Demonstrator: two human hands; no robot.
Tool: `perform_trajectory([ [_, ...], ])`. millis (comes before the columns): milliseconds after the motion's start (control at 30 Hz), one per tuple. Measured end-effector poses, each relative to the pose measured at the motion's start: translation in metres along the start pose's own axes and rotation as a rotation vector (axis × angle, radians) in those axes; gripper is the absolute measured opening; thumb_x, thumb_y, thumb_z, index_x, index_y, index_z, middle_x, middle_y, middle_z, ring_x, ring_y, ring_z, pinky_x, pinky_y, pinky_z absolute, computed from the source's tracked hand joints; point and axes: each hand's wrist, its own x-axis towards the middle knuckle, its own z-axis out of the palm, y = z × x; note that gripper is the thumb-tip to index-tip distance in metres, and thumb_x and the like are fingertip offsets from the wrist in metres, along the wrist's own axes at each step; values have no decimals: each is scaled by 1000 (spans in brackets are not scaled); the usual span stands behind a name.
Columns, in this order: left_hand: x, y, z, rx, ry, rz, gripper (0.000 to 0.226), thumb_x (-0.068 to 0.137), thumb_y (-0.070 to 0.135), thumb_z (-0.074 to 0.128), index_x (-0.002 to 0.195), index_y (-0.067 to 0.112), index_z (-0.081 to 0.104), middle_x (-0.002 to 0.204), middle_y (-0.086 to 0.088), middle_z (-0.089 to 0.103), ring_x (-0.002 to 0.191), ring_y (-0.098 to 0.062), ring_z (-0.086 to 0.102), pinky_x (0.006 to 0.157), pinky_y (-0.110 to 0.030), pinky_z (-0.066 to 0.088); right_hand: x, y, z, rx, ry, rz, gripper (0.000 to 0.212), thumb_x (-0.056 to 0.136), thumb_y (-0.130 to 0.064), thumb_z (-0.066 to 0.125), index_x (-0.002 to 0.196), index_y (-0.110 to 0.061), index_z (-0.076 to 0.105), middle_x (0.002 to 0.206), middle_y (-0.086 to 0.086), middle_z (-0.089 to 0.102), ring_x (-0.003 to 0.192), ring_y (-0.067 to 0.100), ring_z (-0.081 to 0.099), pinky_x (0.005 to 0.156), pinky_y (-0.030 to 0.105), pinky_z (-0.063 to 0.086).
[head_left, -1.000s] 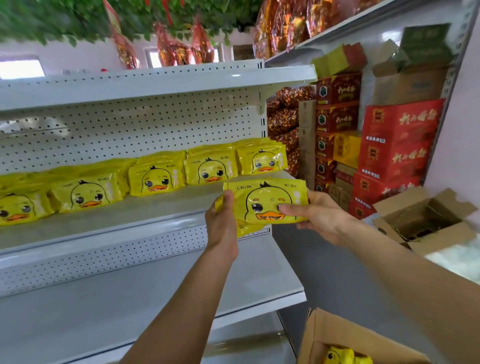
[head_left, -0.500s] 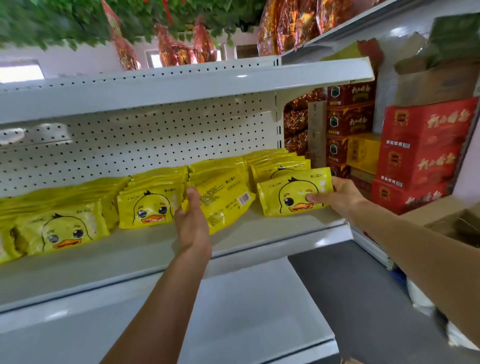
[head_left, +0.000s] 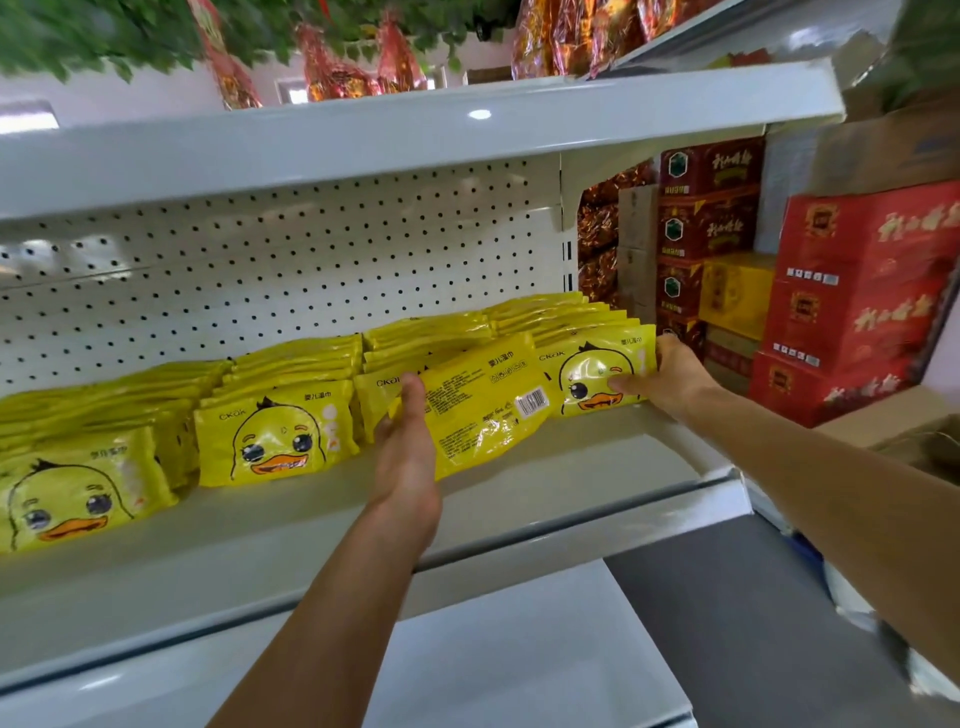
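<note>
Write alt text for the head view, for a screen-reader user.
The left hand holds a tilted yellow pack, barcode side toward the camera, above a white shelf, while the right hand grips a duck-face pack at the right end of the row of packs standing there. Red cartons are stacked right of the shelf.

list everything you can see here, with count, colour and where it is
barcode-side pack: one, yellow, tilted before the middle rows
duck-face pack: one, yellow, shelf's right end
stacked packs: many, yellow, rows along shelf
shelf: one, white, centre
pegboard: one, white, behind packs
cartons: several, red, stacked right
foil bags: several, red-gold, up top
leaves: many, green, top left
left hand: one, grips barcode-side pack
right hand: one, holds duck-face pack
</note>
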Motion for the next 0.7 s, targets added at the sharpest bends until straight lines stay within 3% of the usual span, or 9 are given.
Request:
perform_trajectory([
  [67, -11, 7, 3, 3, -11, -10, 99, 43, 100, 46, 118, 34, 52, 119, 0, 64, 104, -30, 63, 97, -53, 46, 2, 3, 2, -93, 75, -3, 101, 36, -61, 88, 119, -18, 49, 114, 3, 61, 107, 25, 58, 93, 44, 50],
  [100, -17, 11, 3, 18, -13, -10, 90, 60, 93, 47, 125, 30, 51, 121, -1, 62, 104, -30, 62, 98, -52, 46, -4, 0, 3, -151, 160, -29, 106, 38, -63, 86, 125, -18, 47, 120, 3, 56, 114, 27, 53, 97, 45, 46],
  [200, -22, 12, 7, 44, -20, -51, 78, 82, 76, 45, 138, 22, 44, 128, -5, 55, 109, -30, 57, 100, -50, 46, -30, -12, 8, -217, 450, -301, 68, 78, -45, 75, 131, -13, 46, 123, 8, 51, 117, 29, 45, 97, 45, 39],
  [267, -27, 12, 11, 14, -48, -48, 84, 76, 80, 47, 139, 24, 44, 133, -4, 55, 114, -33, 57, 99, -53, 46, -51, -26, 14, -60, 305, -403, 44, 90, -45, 59, 120, -13, 57, 112, 7, 60, 108, 28, 54, 90, 42, 45],
  [333, -31, 10, 15, -28, -97, -39, 87, 70, 85, 49, 136, 27, 48, 132, -4, 58, 114, -33, 59, 98, -54, 47, -68, -41, 19, 167, -53, -269, 43, 96, -46, 49, 111, -9, 62, 105, 9, 66, 102, 27, 60, 81, 32, 47],
  [400, -34, 7, 18, -88, -174, -33, 88, 64, 87, 53, 132, 30, 52, 129, -2, 62, 109, -30, 64, 96, -53, 49, -80, -49, 21, 301, -207, -110, 37, 97, -43, 49, 109, -11, 64, 95, 4, 66, 85, 19, 58, 69, 25, 44],
  [567, -42, 12, 16, -208, -356, -25, 44, 95, 58, 42, 123, 27, 56, 120, -8, 68, 88, -25, 73, 76, -50, 59, -81, -45, 9, 546, -81, -5, 18, 91, -25, 65, 84, -9, 67, 71, 5, 56, 62, 17, 44, 49, 24, 37],
  [633, -40, 15, 12, -301, -477, -18, 33, 104, 40, 35, 130, 28, 51, 125, -11, 63, 88, -27, 73, 68, -45, 60, -79, -45, 3, 625, -56, 85, 18, 90, -23, 66, 87, -5, 66, 75, 8, 47, 59, 17, 38, 41, 22, 34],
  [700, -40, 16, 7, -305, -636, 41, 40, 102, 11, 30, 131, 25, 53, 132, -12, 58, 99, -29, 70, 76, -43, 59, -78, -44, -1, 677, -82, 144, 21, 89, -21, 68, 99, -4, 62, 82, 12, 47, 58, 17, 38, 38, 22, 34],
])
